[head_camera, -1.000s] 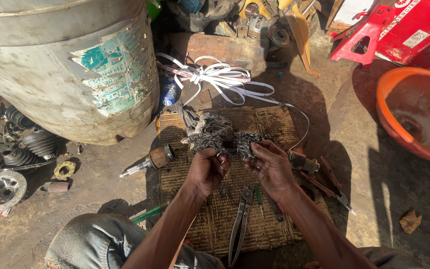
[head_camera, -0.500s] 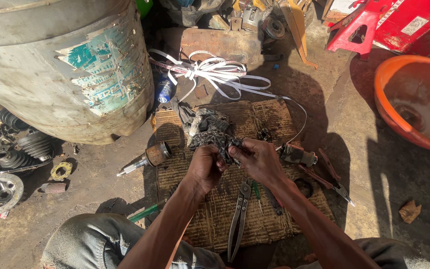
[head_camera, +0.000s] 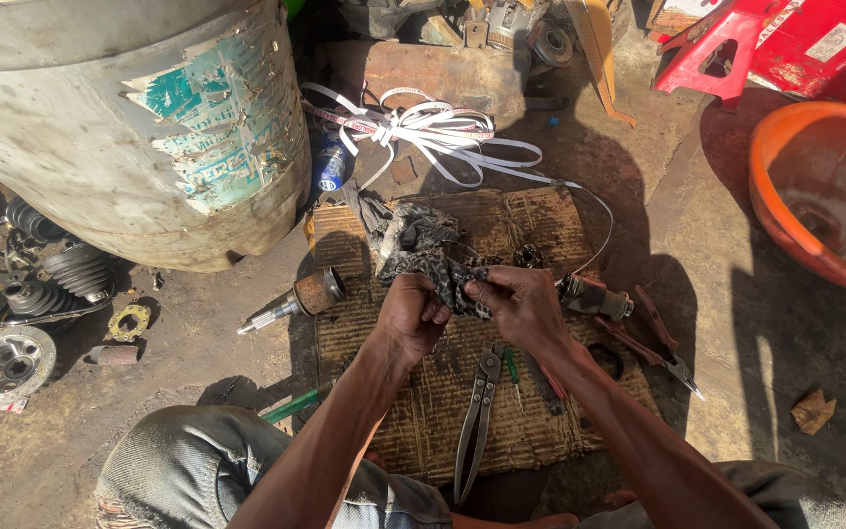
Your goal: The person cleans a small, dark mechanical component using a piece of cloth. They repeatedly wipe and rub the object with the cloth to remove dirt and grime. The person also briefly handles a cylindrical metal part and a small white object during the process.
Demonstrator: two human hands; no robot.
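A: Which way does the dirty rag [head_camera: 421,247] run?

B: Its long axis goes up and to the left from the fingers, rising from the pinched end toward the big metal drum [head_camera: 129,118]. The bunched part lies just beyond the fingertips, over the woven mat [head_camera: 540,220] on the ground.

A: And the hands?

B: The left hand [head_camera: 411,315] has its fingers clenched on the near end of the rag. The right hand [head_camera: 523,306] grips the same end, just beside the left, the two nearly touching.

A: What lies about them?

B: Below the fingers, toward the person, long pliers [head_camera: 475,416] lie lengthwise on the mat, with a green-handled screwdriver [head_camera: 511,372] beside them. Right of the right fingers sits a short metal cylinder part [head_camera: 594,296], then red-handled pliers [head_camera: 660,343]. Left of the left fingers a rusty shaft joint [head_camera: 301,297] points away to the left. Beyond the rag a tangle of white strap [head_camera: 433,132] lies on the ground. Far right is an orange basin [head_camera: 815,196].

A: Anything in the way?

B: The hands cover the rag's near end.
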